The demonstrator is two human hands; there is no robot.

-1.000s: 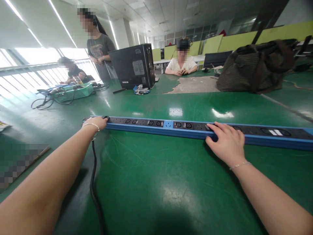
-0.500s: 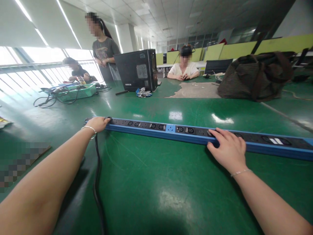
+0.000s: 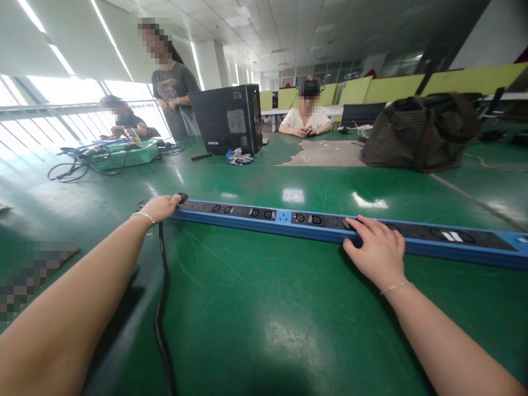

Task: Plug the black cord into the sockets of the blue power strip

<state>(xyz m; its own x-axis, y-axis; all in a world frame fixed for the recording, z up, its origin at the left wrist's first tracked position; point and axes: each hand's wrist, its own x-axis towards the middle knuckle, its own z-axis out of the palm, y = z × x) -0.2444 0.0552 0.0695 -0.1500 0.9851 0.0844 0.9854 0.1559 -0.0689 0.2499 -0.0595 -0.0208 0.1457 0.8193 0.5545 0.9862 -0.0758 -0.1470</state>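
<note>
A long blue and black power strip [image 3: 251,220] lies across the green table, its sockets facing up. At its left end my left hand [image 3: 160,209] is closed on a black plug [image 3: 182,198], held at the row of sockets. Whether its pins are inside a socket is hidden by my fingers. From below that hand a thick black cord [image 3: 163,286] runs down toward the near edge of the view. Further right, my right hand [image 3: 377,247] grips the strip, thumb along its front side and fingers over the top.
A black computer case [image 3: 225,121] stands at the back, with white and blue gloves [image 3: 239,157] beside it. Back left is a green basket [image 3: 132,157] with cables. A dark bag [image 3: 416,135] sits back right. Several people are beyond the table.
The whole view has shifted slightly. The plug in my left hand looks a little more tilted up from the strip. My right hand keeps its place on the strip.
</note>
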